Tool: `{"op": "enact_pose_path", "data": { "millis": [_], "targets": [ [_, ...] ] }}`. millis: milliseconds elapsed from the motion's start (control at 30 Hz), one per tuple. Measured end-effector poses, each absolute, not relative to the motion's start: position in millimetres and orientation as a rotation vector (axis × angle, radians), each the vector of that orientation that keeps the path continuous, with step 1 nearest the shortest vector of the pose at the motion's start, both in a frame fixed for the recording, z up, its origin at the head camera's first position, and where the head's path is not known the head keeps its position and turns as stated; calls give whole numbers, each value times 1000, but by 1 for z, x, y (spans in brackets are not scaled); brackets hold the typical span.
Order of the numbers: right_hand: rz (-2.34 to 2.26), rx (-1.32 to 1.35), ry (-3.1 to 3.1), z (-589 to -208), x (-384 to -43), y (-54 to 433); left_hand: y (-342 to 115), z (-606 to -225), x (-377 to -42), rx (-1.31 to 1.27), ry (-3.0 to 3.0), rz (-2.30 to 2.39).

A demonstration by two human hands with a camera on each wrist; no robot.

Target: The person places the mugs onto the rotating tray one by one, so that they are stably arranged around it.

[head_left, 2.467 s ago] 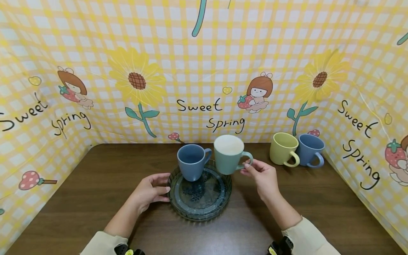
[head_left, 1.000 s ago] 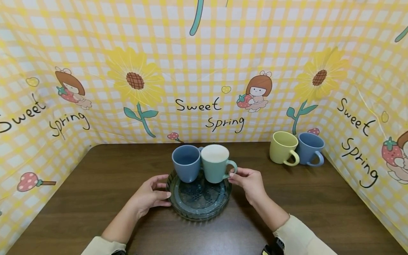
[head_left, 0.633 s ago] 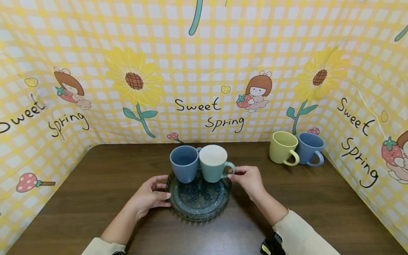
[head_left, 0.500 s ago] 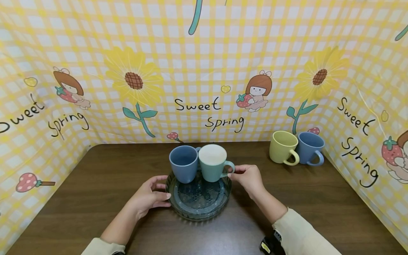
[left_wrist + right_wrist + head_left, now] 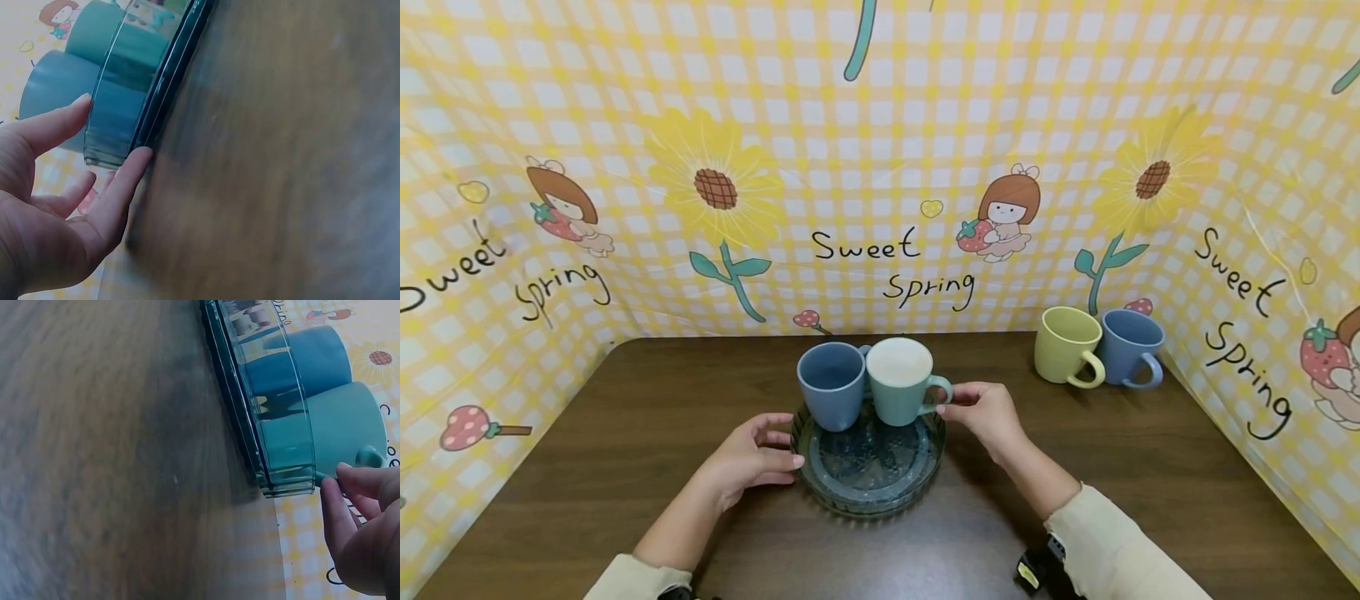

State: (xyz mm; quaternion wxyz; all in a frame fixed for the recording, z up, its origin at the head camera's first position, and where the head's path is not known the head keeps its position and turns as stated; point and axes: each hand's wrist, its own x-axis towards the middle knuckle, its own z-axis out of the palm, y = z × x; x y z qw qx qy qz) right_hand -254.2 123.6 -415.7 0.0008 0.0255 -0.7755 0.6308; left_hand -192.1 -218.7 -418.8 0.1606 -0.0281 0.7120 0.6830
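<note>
A round, dark see-through glass tray [image 5: 872,487] with a ribbed wall sits on the brown table. Toward its back stand a blue-grey mug [image 5: 832,392] and, close on its right, a light green mug [image 5: 901,396] with a white inside, both upright. My right hand [image 5: 988,417] pinches the lower part of the green mug's handle between thumb and fingers, just outside the tray's right rim. At the tray's left side, my left hand [image 5: 748,458] rests spread fingers against the wall. In the left wrist view its thumb [image 5: 69,122] lies at the glass rim.
A yellow-green mug [image 5: 1067,346] and another blue mug [image 5: 1131,348] stand side by side at the back right, handles toward the front. A yellow checked cloth [image 5: 865,167] hangs along the back and both sides of the table [image 5: 625,442].
My right hand has brought the green mug left and down from above the tray's right side to beside the blue-grey mug, which now stands slightly further left. My left hand has stayed at the tray.
</note>
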Motion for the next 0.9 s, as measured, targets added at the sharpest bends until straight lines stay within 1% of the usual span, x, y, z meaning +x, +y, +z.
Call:
{"op": "enact_pose_path", "data": {
  "millis": [300,500,900],
  "targets": [
    [2068,109,-2397,-413,-251,134,-226,-413,-204,53,2116,1914],
    [2132,165,-2355,-409,-246,139,-227,-418,-217,14,2152,1897],
    [1971,264,-2387,-408,-245,149,-227,-419,-228,21,2128,1897]
  ]
}}
